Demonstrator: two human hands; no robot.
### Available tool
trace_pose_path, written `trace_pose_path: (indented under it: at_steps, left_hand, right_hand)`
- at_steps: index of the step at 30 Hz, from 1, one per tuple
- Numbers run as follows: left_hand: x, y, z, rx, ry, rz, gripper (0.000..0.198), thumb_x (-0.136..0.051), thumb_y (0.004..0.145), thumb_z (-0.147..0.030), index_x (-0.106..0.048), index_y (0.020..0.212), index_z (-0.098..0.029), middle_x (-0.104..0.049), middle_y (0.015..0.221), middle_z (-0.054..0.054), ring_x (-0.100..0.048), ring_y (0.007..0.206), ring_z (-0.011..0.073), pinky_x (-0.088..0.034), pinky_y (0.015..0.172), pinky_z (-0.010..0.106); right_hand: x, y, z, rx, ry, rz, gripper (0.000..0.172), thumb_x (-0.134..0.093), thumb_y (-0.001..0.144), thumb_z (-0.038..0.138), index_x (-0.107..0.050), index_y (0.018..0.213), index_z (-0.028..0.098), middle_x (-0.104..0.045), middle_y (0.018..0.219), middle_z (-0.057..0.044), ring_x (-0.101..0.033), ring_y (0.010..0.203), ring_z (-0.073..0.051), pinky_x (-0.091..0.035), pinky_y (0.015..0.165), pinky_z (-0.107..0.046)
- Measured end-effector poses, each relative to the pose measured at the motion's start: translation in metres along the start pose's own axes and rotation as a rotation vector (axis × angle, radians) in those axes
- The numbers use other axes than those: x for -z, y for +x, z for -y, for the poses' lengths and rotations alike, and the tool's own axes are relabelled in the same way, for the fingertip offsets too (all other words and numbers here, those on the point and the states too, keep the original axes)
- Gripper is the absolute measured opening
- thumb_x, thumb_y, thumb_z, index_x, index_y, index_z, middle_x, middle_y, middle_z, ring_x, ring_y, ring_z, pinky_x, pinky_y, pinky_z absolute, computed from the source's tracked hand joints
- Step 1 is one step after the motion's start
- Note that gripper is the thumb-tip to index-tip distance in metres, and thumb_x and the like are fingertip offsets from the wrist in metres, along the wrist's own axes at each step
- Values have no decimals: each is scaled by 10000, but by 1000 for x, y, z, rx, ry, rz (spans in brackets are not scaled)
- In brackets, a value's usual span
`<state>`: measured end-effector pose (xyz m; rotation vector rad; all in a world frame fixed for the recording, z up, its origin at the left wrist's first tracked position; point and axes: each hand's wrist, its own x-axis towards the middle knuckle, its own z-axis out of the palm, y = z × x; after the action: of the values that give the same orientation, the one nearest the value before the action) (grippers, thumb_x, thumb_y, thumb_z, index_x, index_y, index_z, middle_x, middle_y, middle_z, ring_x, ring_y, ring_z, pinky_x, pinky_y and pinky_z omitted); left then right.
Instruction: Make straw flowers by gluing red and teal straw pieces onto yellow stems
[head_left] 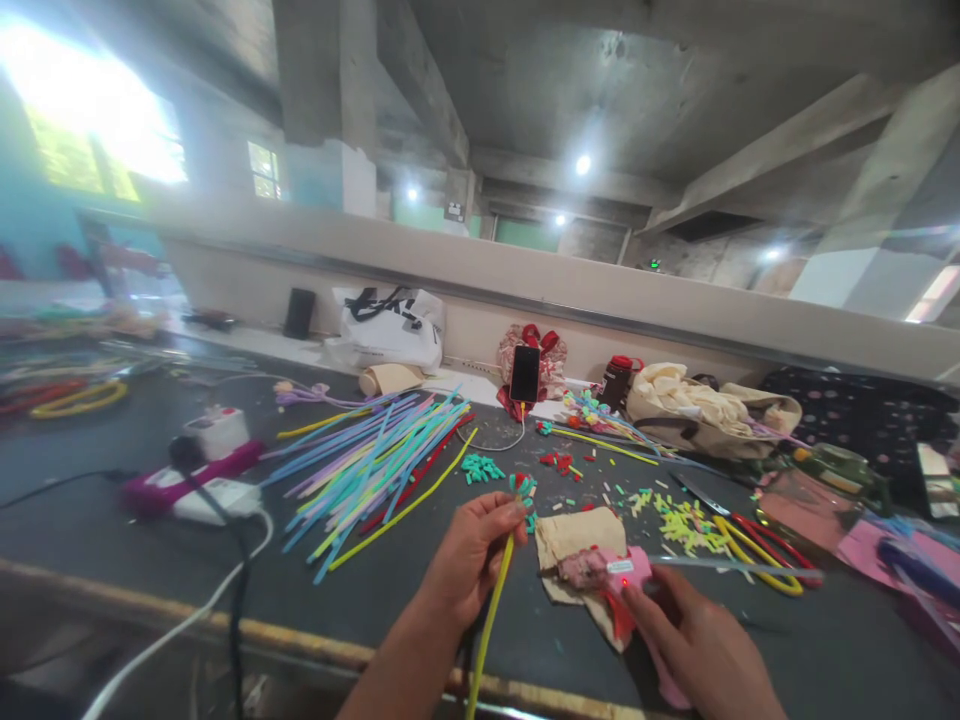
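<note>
My left hand [466, 562] pinches a yellow pipe cleaner [491, 620] that hangs down toward the table edge. At its upper end, by my fingertips, sits a small red and teal flower head [520, 487]. My right hand [697, 640] is closed around a pink hot glue gun [636, 568], its nozzle pointing left over a folded beige cloth [574, 532]. A translucent glue stick [720, 568] runs out of the gun's back to the right. Short teal pieces [482, 468], red pieces [556, 463] and yellow pieces [686, 527] lie in loose piles beyond my hands.
Many coloured pipe cleaners [390, 470] lie in a heap to the left. A purple power strip [157, 490] trails cables. Red-handled scissors [739, 520] lie at right, near a green-lidded jar [814, 490]. A phone [525, 375] stands at the back beside bags.
</note>
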<state>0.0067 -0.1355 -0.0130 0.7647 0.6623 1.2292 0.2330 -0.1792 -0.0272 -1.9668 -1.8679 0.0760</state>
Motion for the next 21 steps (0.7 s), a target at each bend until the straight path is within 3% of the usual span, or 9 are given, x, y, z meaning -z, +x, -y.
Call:
trace_pose_path:
  at_steps: [3,5,8,10,14,21]
  left_hand:
    - [-2,-2,1,20,-28,25,172,-666,594,-227,-520,556,-145,-545,418,-50,-300,235,-15,-161,250,108]
    - [-5,-4,1,46,-3,39,167,-669,592,-222,-526,557,-142,-556,419,-44,-305,231,-16,-165,249,106]
    - [-8,-7,1,103,52,60,170,-663,597,-226,-524,550,-140,-552,414,-46,-312,225,-13,-162,244,106]
    - [-9,-8,2,151,78,88,182,-663,597,-231,-516,540,-139,-536,394,-50,-318,223,-7,-164,241,107]
    - [-5,-4,4,210,111,162,212,-664,602,-268,-517,535,-132,-536,383,-38,-312,216,-2,-157,240,114]
    - [0,0,6,219,92,207,220,-672,587,-279,-520,536,-128,-511,371,-49,-278,215,-4,-142,242,134]
  right_hand:
    - [8,-1,1,27,-131,-97,336,-426,766,508,-627,867,257,-679,820,-47,-641,668,-240,-433,502,-287]
    - [14,0,10,140,-3,-138,294,-437,783,456,-637,855,254,-665,845,-37,-637,660,-202,-447,497,-261]
    - [20,6,36,368,352,-85,275,-402,840,351,-637,803,214,-642,673,-15,-606,601,-145,-462,508,-221]
    - [20,12,55,567,441,-192,157,-479,810,260,-621,801,192,-635,738,-32,-597,660,-139,-470,548,-218]
    - [15,24,74,830,337,-306,110,-553,768,146,-618,843,195,-627,786,-40,-585,713,-127,-471,618,-228]
    - [8,31,70,936,199,-331,89,-539,786,141,-606,821,190,-628,773,-37,-579,707,-123,-453,617,-228]
